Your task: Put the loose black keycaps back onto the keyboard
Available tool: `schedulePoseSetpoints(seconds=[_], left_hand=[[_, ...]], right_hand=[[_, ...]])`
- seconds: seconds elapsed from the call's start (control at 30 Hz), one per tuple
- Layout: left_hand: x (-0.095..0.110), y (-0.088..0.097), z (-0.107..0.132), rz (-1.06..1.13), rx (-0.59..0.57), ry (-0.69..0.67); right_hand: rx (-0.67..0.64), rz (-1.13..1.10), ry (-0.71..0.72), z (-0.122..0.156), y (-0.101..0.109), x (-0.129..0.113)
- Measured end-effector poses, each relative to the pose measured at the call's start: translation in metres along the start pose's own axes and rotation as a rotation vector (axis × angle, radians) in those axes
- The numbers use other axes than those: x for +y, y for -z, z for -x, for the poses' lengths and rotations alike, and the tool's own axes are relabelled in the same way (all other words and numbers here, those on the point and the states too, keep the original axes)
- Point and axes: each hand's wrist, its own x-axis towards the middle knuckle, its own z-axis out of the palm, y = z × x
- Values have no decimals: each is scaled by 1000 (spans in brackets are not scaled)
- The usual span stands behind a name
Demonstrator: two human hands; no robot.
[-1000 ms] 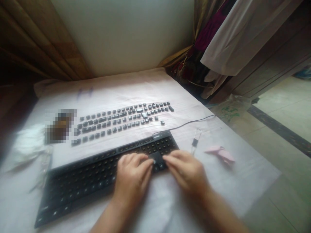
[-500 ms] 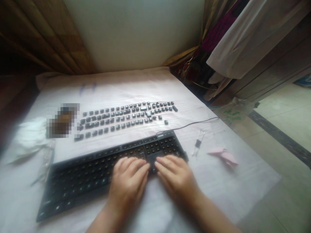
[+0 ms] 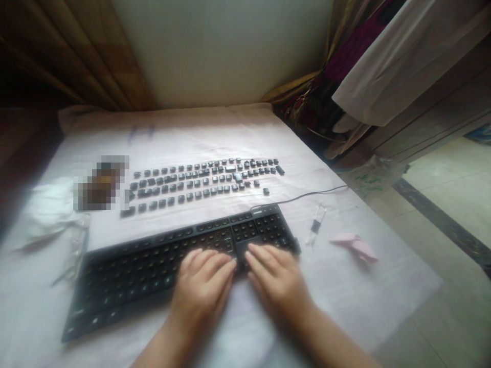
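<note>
A white cloth [image 3: 215,133] covers the table in front of me, and the black keyboard [image 3: 146,266] lies slantwise across its near half, its left end closest to me and its right end angled away. Most of its key sockets look bare. My left hand [image 3: 201,286] rests palm down on the near edge of the keyboard, right of its middle, fingers stretched forward and loosely apart, gripping nothing. My right hand [image 3: 278,281] lies just beside it in the same flat pose, fingers spread over the right block of the board. The fingertips of both hands come close together around a smooth dark patch there, and I cannot tell whether that patch is a loose key. Beyond the keyboard, rows of loose black keycaps [image 3: 199,181] are laid out on the cloth. The keyboard's thin cable [image 3: 307,195] runs off from its far right corner toward the table edge. Crumpled white wrapping [image 3: 49,214] sits at the far left. To my right lie a pink object [image 3: 355,245] and, nearer the keyboard, a small wire clip tool [image 3: 315,227]. One single keycap [image 3: 266,191] sits apart from the rows.
</note>
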Motion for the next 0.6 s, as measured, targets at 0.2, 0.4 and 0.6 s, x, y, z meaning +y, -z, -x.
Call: schedulePoseSetpoints(seconds=[0.2,0.4,0.6], left_hand=[[1,0,0,6,-10,25],[1,-3,1,22,3,31],[1,-4,2,29,-3,34]], right_hand=[[-11,13,-41,7,-1,0],[-35,17,-47,9,-1,0],[-36,17,-49,8,-1,-1]])
